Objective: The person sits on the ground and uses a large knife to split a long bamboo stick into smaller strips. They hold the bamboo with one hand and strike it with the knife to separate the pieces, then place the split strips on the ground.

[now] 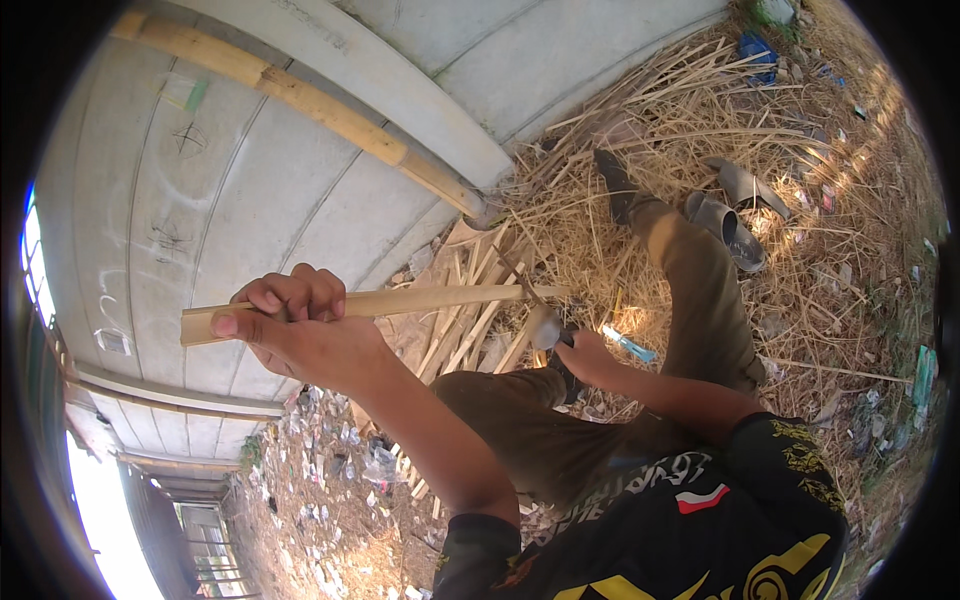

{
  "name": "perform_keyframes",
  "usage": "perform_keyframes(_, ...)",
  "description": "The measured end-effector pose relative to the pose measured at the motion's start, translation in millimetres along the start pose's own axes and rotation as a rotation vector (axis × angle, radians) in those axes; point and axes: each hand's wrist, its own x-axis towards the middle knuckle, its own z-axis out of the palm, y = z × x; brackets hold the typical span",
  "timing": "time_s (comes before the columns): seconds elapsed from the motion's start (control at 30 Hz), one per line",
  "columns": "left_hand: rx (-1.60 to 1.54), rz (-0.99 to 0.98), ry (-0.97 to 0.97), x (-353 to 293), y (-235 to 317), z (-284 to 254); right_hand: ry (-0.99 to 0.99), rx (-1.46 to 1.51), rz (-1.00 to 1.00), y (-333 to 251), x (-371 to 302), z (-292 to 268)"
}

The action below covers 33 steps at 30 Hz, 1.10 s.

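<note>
My left hand point(295, 325) is closed around the thick end of a long split bamboo strip point(430, 299), held out to the left. From there the strip runs rightward, level across the view, above a heap of cut pieces. The fingers of my right hand point(590, 358) wrap the dark handle of a machete point(543, 329). Its pale, shiny lower part is by the hand, and a narrow dark length reaches up across the strip near its right end. Whether the edge is cutting into the bamboo, I cannot tell.
Bamboo splits point(470, 325) lie piled beneath the strip, with straw-like shavings point(590, 260) beyond. A concrete panel wall point(260, 190) with a bamboo pole point(300, 92) stands on the left. Sandals point(715, 218) lie past my bent leg point(700, 290). Litter point(320, 480) covers the ground lower left.
</note>
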Motion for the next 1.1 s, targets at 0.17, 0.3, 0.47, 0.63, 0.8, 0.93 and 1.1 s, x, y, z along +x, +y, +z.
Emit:
perform_keyframes(0.17, 0.021, 0.048, -0.010, -13, 4, -2, 0.043, -0.007, -0.178, -43, 3, 1)
perform_keyframes(0.3, 0.042, 0.071, 0.040, -10, 3, -10, -0.255, -0.003, 0.550, 96, 58, 1)
perform_keyframes(0.47, -0.075, 0.073, -0.024, 5, -8, 22, -0.453, -0.746, 0.468, 299, 89, 2)
perform_keyframes(0.63, 0.066, 0.147, 0.155, 23, -18, -46, 0.200, 0.256, 0.639, 117, 60, 33)
perform_keyframes(0.8, 0.087, 0.238, 0.178, 31, -26, -63, 0.073, 0.014, 0.007, 0, 50, 3)
perform_keyframes(0.93, 0.148, 0.287, 0.204, 28, -25, -76, -0.165, -0.118, 0.022, -50, 41, -2)
perform_keyframes(1.1, 0.340, 0.403, 0.243, 28, -28, -87, -0.174, -0.182, 0.220, -26, 35, 18)
